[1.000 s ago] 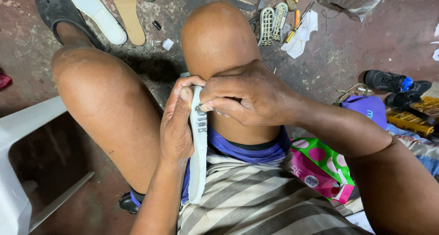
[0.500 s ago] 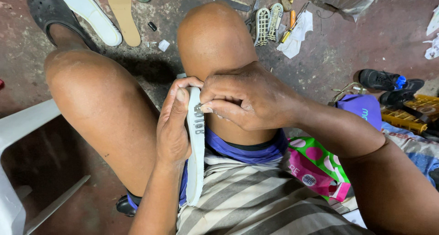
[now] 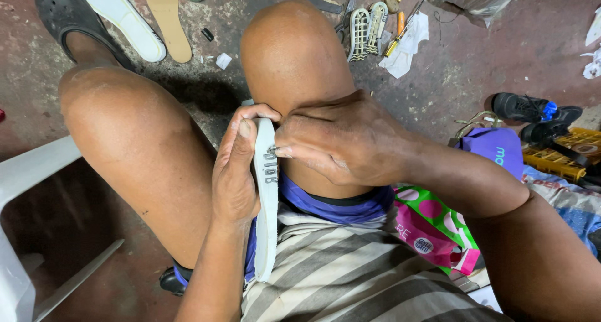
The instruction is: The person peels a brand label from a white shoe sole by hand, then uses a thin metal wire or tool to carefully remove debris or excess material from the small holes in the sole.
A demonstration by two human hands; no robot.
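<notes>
Gripping a long white shoe sole [image 3: 265, 203] on edge between the knees, the left hand [image 3: 235, 171] is wrapped around the sole's upper end, thumb laid along its side and fingers curled over the top. The right hand [image 3: 341, 140] is closed tight against the same end, its fingertips pinched at the sole's edge just beside the dark lettering; a small tool or needle may be held there, but that cannot be told from this angle. The sole runs from the hands down across the lap onto the striped shirt [image 3: 350, 278], leaning against the inner side of the right knee [image 3: 291, 46].

On the stained concrete floor [image 3: 219, 96], toward the top edge of the view, a white sole and a tan insole [image 3: 166, 18] are laid side by side, next to a dark clog [image 3: 59, 12] worn on the left foot. Two pale ribbed sole pieces [image 3: 366, 27], scattered hand tools and a white rag [image 3: 407, 43] lie beyond the right knee. A black shoe [image 3: 523, 109] and a purple cap [image 3: 494, 150] sit at the right edge.

Work is judged to be under way at the sole's upper end only; nothing is seen attached to the sole, and its lower length appears untouched.
</notes>
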